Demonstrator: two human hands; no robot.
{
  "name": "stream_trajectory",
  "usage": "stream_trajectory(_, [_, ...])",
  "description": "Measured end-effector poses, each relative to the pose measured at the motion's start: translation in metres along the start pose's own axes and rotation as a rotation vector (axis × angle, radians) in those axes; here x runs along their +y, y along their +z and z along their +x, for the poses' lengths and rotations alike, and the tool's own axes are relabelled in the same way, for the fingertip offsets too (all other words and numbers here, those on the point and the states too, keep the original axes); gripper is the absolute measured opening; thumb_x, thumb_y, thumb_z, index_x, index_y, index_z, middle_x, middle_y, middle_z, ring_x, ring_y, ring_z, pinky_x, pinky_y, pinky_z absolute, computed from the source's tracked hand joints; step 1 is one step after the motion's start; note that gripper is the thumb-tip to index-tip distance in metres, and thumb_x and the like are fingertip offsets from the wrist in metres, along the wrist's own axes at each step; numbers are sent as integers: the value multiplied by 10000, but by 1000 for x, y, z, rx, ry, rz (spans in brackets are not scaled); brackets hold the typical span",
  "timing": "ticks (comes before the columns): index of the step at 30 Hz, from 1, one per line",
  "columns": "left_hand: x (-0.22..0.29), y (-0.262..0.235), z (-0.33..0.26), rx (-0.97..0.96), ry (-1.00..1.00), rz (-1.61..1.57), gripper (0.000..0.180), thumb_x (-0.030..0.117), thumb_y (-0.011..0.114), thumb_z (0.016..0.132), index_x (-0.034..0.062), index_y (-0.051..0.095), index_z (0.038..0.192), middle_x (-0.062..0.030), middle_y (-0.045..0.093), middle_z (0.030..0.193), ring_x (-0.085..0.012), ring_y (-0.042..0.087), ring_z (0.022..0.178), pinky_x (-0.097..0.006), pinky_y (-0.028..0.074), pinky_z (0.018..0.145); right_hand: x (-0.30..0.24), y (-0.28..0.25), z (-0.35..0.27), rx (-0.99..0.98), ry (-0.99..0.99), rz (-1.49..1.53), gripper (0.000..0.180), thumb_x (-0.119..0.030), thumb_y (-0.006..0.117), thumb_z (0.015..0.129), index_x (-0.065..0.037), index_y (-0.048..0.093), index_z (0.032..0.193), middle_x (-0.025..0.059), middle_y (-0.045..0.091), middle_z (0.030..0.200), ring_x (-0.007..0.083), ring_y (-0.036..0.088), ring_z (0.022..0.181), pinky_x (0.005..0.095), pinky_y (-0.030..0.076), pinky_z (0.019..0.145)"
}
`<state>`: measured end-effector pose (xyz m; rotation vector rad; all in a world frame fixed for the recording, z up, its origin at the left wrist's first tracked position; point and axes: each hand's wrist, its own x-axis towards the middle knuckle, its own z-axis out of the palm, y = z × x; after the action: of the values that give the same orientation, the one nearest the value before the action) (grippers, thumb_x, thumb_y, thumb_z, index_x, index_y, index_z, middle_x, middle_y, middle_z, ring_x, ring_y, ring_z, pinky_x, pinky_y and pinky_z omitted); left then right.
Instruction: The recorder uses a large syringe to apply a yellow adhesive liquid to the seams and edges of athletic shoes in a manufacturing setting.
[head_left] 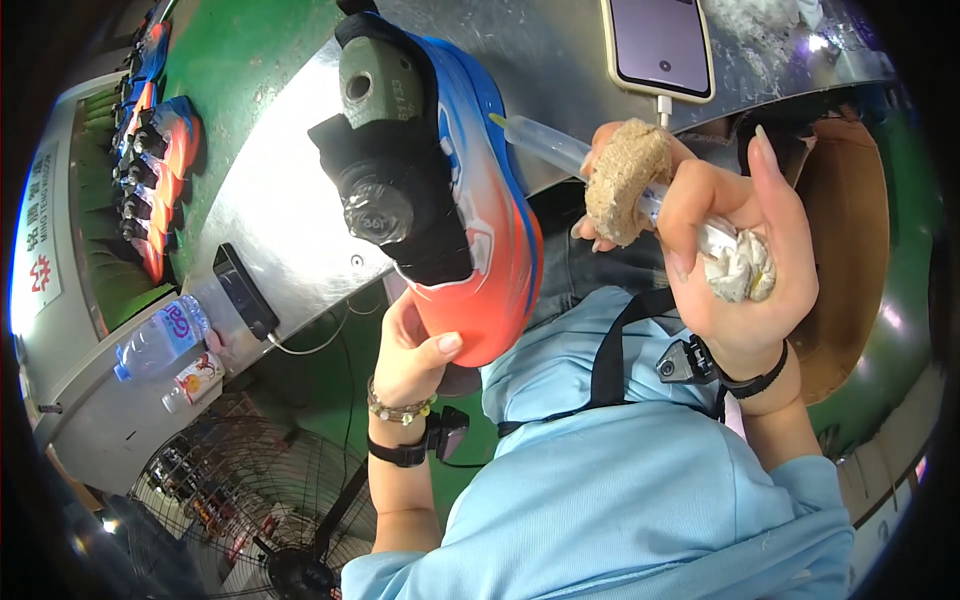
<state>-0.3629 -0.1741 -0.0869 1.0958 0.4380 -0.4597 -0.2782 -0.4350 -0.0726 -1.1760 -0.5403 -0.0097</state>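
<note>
An orange-and-blue sports shoe (pixel 485 320) stands tilted over the metal table, its toe toward me. A green shoe last (pixel 380 85) fills its opening, and black material (pixel 400 180) covers the tongue area. My left hand (pixel 410 350) grips the toe, thumb on top. To the right of the shoe, my right hand (pixel 745 235) is curled around a translucent tube (pixel 545 142) with a yellowish tip pointing at the shoe's side. A rough tan crumbly lump (pixel 630 180) and a crumpled white wad (pixel 738 265) are also in that hand. The tip appears close to the shoe; contact is unclear.
A phone (pixel 660 50) with a cable lies on the table (pixel 540 40) at the far right. At left are a dark phone (pixel 246 290), a plastic bottle (pixel 165 338) and a row of similar shoes (pixel 175 140). A fan (pixel 250 500) stands lower left, a cardboard box (pixel 850 260) right.
</note>
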Motion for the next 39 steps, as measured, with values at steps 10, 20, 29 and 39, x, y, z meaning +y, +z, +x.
stream_trajectory(10, [-28, 25, 29, -227, 30, -269, 640, 138, 732, 659, -69, 428, 1183, -137, 559, 1103, -222, 558, 1020, -354, 439, 891, -59, 2, -13, 118, 335, 8, 182, -146, 406, 900, -103, 372, 726, 212, 430, 853, 312, 531, 717, 415, 480, 659])
stream_trajectory(20, [-10, 101, 93, -533, -70, -503, 846, 264, 760, 667, 84, 272, 1335, -60, 299, 1381, -240, 330, 1269, -413, 340, 1043, -103, 8, -9, 257, 442, -70, 417, -265, 427, 879, -133, 370, 488, 188, 416, 929, 286, 523, 663, 354, 461, 603])
stream_trajectory(29, [-12, 113, 124, -623, 90, -521, 705, 230, 691, 758, 79, 301, 1325, -129, 215, 1424, -228, 370, 1247, -336, 323, 1061, -99, 7, -13, 236, 317, -93, 538, -472, 286, 871, -161, 334, 435, 172, 387, 953, 277, 495, 635, 319, 433, 533])
stream_trajectory(39, [-8, 127, 140, -633, 236, -507, 597, 239, 596, 828, 27, 313, 1309, -130, 252, 1411, -266, 343, 1262, -381, 319, 1058, -92, 23, -15, 350, 219, -339, 534, -518, 266, 863, -132, 444, 541, 232, 375, 944, 281, 489, 597, 339, 449, 536])
